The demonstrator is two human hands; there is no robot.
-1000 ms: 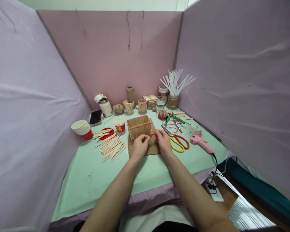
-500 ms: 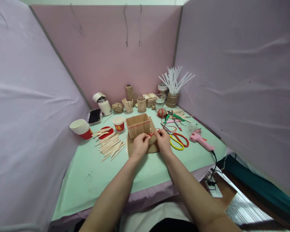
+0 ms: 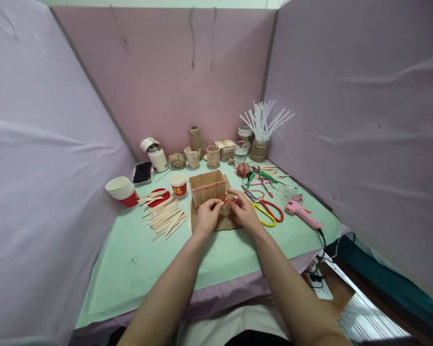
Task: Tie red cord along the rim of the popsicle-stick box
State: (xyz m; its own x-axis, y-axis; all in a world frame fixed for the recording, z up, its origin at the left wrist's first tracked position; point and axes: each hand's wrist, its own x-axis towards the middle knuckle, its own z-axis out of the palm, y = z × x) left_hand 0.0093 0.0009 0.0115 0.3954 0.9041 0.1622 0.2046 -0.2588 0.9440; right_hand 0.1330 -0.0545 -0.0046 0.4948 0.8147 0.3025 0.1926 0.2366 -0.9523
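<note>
Soft, even light falls from above on the pale green tabletop, leaving only faint shadows under the forearms. No glare shows. The wide lens bends the lilac cloth-covered side walls outward at the edges. Small objects at the back look slightly soft.

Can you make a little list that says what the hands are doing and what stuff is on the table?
left hand: pinches a red string by the stick box
right hand: pinches the same red string
stick box: wooden, open top, stands on brown cardboard
left of box: loose craft sticks, red paper cup, cup stack
right of box: scissors, pink glue gun
back: jar of white sticks
table: green cover
</note>
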